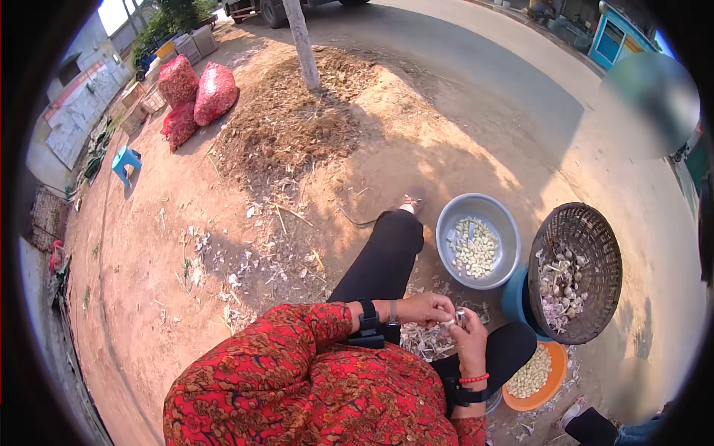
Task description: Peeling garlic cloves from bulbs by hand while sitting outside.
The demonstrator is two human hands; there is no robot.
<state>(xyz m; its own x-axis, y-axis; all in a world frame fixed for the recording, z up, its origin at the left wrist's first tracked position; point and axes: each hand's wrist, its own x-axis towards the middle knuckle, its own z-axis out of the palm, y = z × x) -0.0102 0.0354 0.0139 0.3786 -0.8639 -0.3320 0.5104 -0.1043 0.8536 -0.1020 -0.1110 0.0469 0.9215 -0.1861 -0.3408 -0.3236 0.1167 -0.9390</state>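
Observation:
My left hand [428, 308] and my right hand [470, 334] meet above my lap. The left fingers pinch a small whitish piece [448, 322], which looks like a garlic clove. My right hand grips a small metal tool [460, 316] close beside it; its exact kind is too small to tell. Beyond my hands, a metal basin [505, 273] holds peeled garlic cloves [473, 248]. To its right, a woven basket [605, 251] with garlic bulbs and skins [563, 287] leans on a blue bucket [514, 301]. An orange basin [559, 368] holds more cloves [530, 373].
Garlic skins [427, 340] litter the ground between my legs. Red mesh sacks [216, 95], a blue stool [126, 163] and a tree trunk [302, 47] stand farther off. Another person's leg [591, 426] shows at lower right. A truck [273, 11] is at the top.

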